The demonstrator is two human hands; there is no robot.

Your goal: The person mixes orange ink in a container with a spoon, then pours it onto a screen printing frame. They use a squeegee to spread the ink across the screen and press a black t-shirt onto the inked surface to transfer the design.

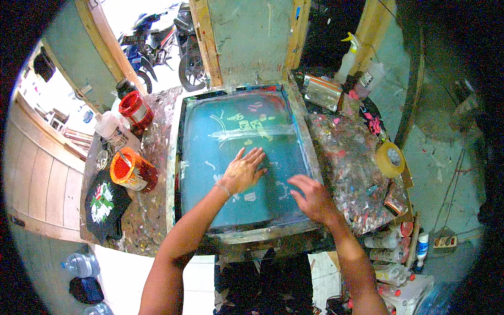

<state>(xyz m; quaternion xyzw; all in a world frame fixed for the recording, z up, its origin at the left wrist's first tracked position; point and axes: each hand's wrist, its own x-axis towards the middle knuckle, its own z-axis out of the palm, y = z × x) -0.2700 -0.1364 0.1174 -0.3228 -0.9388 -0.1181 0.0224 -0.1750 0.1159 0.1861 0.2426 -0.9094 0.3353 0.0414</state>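
A framed teal printing screen (205, 147) lies on the paint-stained worktable (344, 168), with pale stencil shapes and a whitish horizontal streak across its upper middle. My left hand (244, 170) rests on or just over the mesh below that streak, fingers spread and holding nothing. My right hand (310, 197) is at the screen's right side, fingers loosely curved and apart, with nothing visible in them; whether it touches the mesh I cannot tell. Left of the frame stand an orange bucket of red paint (134, 173), a red tub (136, 113) and a white bottle (115, 131).
A clear tape roll (389, 160), a spray bottle (346, 60) and a metal tool (322, 92) sit on the table's right. A dark printed cloth (105, 212) lies at its left. Several bottles (386, 247) stand at the lower right. A motorcycle (149, 47) stands beyond the doorway.
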